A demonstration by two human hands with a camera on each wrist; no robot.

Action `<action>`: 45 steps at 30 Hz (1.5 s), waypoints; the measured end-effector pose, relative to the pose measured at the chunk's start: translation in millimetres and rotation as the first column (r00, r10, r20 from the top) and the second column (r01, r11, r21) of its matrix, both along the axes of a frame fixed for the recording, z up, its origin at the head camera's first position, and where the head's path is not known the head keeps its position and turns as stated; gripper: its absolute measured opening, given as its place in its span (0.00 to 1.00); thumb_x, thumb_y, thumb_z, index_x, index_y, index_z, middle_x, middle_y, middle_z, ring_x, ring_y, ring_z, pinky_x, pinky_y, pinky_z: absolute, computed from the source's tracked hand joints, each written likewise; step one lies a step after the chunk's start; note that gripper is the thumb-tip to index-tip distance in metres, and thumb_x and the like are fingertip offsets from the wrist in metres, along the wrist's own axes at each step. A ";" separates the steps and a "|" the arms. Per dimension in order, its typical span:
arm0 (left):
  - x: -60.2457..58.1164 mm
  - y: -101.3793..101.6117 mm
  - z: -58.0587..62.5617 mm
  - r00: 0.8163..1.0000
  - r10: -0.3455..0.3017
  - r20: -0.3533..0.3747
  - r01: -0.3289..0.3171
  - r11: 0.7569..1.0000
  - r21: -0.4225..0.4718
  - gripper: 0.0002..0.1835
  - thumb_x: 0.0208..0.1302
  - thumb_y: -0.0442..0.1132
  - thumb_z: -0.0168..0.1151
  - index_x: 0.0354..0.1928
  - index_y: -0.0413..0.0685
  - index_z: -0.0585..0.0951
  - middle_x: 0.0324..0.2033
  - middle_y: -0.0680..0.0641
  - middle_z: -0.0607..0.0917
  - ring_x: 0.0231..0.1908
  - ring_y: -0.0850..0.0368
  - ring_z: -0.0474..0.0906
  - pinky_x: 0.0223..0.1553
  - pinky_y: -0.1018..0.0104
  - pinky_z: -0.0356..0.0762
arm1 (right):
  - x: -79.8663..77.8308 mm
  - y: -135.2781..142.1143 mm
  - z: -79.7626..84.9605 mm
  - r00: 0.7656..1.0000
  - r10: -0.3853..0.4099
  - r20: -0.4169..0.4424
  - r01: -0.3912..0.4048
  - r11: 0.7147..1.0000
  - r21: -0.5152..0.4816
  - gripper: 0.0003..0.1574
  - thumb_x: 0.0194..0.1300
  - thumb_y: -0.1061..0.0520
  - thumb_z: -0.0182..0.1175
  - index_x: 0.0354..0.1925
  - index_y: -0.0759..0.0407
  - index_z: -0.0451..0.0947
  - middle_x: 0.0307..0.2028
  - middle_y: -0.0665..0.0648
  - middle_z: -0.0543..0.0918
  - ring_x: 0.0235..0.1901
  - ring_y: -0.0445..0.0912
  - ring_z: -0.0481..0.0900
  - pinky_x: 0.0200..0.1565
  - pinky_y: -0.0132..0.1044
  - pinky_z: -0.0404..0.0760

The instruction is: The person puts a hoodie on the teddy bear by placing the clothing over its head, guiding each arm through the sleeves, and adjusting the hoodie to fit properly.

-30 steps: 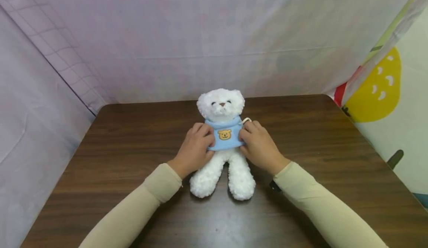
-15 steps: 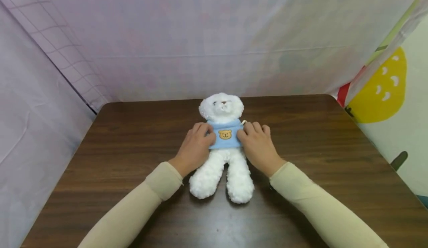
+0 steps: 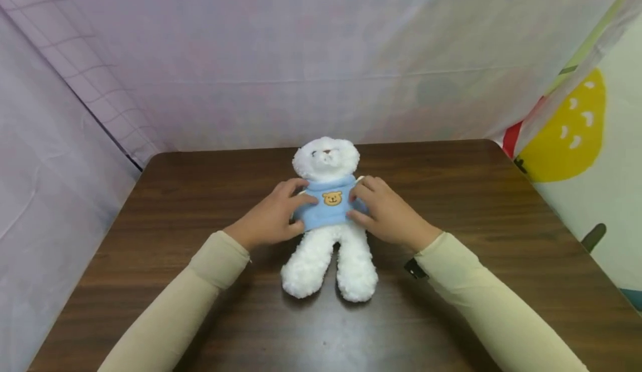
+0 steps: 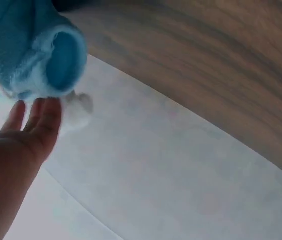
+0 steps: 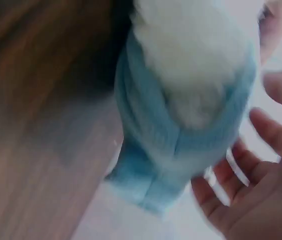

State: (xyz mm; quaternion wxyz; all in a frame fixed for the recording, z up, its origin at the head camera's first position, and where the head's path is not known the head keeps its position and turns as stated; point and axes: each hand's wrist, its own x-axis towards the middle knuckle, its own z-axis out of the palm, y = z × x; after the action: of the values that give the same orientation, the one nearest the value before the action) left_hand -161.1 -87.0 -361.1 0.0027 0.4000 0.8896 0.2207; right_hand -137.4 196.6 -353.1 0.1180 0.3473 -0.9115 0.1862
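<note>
Fingers (image 3: 304,200) either side; the white bear (image 3: 327,233) (blue-shirted) — face-up between them

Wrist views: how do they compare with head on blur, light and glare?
Head view: fairly sharp, with soft glare on the near part of the table; left wrist: dim and soft, the left hand dark against the pale backdrop; right wrist: blurriest, wood grain smeared, fingers soft, detail in the bear's white fur washed out.
</note>
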 end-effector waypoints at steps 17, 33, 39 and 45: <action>-8.4 13.8 -11.4 0.983 0.036 -0.179 -0.033 0.999 0.016 0.07 0.63 0.44 0.69 0.41 0.51 0.86 0.40 0.49 0.77 0.34 0.57 0.71 0.37 0.62 0.73 | 0.3 -12.0 -10.8 0.999 -0.032 -0.003 0.033 0.995 0.090 0.18 0.64 0.47 0.69 0.44 0.56 0.77 0.42 0.55 0.71 0.43 0.52 0.65 0.41 0.46 0.69; -5.3 -10.3 4.7 0.998 -0.021 0.056 0.025 0.997 -0.074 0.25 0.67 0.39 0.61 0.66 0.49 0.74 0.67 0.39 0.67 0.61 0.46 0.70 0.55 0.53 0.73 | -4.0 -16.3 -7.4 0.999 -0.026 0.040 0.021 0.993 0.116 0.24 0.65 0.53 0.68 0.57 0.55 0.74 0.47 0.56 0.73 0.46 0.51 0.68 0.44 0.48 0.71; -9.4 -4.3 -2.3 0.994 -0.040 -0.099 0.031 0.996 -0.085 0.20 0.67 0.41 0.64 0.60 0.49 0.80 0.63 0.36 0.71 0.50 0.46 0.79 0.50 0.53 0.77 | -3.7 -20.5 -4.4 0.999 0.029 -0.013 -0.027 0.987 0.158 0.35 0.64 0.56 0.68 0.68 0.45 0.72 0.42 0.54 0.72 0.40 0.49 0.65 0.36 0.44 0.66; -13.1 5.1 -10.0 0.972 -0.051 -0.230 0.035 0.997 -0.071 0.06 0.65 0.43 0.63 0.41 0.53 0.84 0.47 0.45 0.75 0.28 0.59 0.70 0.32 0.64 0.72 | -0.8 -23.1 -7.9 0.998 0.038 -0.054 -0.027 0.982 0.189 0.35 0.64 0.55 0.69 0.68 0.42 0.73 0.41 0.54 0.71 0.40 0.50 0.64 0.34 0.43 0.63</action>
State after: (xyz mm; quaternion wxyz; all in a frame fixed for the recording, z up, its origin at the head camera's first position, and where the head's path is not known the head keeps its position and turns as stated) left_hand -174.1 -81.9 -371.2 -0.0832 0.4419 0.8817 0.1428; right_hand -138.2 173.6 -361.0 0.1077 0.3768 -0.9155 0.0908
